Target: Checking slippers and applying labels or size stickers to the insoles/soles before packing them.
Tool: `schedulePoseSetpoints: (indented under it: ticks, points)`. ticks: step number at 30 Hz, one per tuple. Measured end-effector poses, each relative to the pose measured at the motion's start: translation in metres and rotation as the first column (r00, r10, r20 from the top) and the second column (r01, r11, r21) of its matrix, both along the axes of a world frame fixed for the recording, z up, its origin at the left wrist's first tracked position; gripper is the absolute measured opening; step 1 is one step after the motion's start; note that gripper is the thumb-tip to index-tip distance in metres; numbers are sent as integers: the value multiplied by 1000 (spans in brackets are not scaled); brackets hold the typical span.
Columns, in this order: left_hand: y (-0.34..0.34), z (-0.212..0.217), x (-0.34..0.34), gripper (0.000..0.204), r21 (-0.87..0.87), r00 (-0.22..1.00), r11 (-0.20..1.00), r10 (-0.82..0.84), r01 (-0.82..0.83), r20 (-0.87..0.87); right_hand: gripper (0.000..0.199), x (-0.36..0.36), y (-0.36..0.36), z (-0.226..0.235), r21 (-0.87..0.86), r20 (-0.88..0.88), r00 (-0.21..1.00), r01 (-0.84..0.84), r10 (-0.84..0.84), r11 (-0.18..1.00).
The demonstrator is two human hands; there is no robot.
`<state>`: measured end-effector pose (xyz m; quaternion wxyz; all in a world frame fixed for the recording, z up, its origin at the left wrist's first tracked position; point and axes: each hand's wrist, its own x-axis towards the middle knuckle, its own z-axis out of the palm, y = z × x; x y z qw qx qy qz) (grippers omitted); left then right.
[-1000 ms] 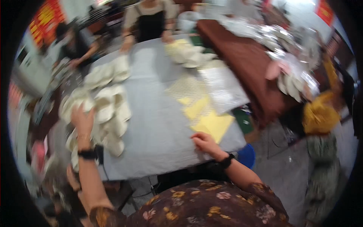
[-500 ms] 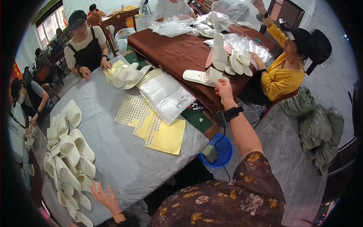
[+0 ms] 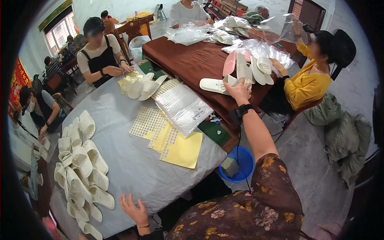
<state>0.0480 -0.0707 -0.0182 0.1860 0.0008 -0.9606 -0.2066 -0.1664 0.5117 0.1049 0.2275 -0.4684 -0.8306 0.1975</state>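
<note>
At the near left edge of the brown-covered table, my right hand point(image 3: 240, 92) closes over the strap end of a white slipper point(image 3: 214, 85). Its sole points left, and some of my fingertips are hidden. Right behind it stand more white slippers point(image 3: 244, 69) and a pink slipper point(image 3: 229, 64). My left hand point(image 3: 135, 210) hovers by the near edge of the grey-covered table point(image 3: 120, 168), empty, with fingers spread. Several white slippers point(image 3: 82, 160) lie in an overlapping row to its left.
Yellow sticker sheets point(image 3: 182, 150) and a silvery plastic packet point(image 3: 184, 108) lie mid-table, with white slippers point(image 3: 147, 88) beyond. A blue bucket point(image 3: 242, 164) is on the floor. Co-workers sit around, one in a yellow top point(image 3: 306, 82) at right. Green sacks point(image 3: 344, 128) lie behind.
The view has shifted, so the tables appear farther right. My right hand has tilted over the slipper, which now lies lower on the brown table. My left hand has moved right, away from the slipper row.
</note>
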Motion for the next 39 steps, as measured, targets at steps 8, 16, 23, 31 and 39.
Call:
schedulePoseSetpoints:
  ticks: [8,16,23,31,39]
  points:
    - [0,1,8,41,72,1000,997,26,-25,-12,42,9,35,-10,132,-34,990,-133,139,982]
    - [-5,15,9,42,112,999,994,7,-1,-52,48,48,13,12,386,-396,784,-331,479,861]
    - [-8,38,-10,44,521,1000,853,-10,16,-16,60,90,-144,74,554,-25,209,-811,978,188]
    - [-13,22,-18,51,888,992,448,108,-102,59,73,86,-286,-9,225,277,-280,-911,919,-345]
    - [4,6,-15,71,248,994,969,-38,11,105,67,73,-306,-61,164,264,-119,-972,957,-166]
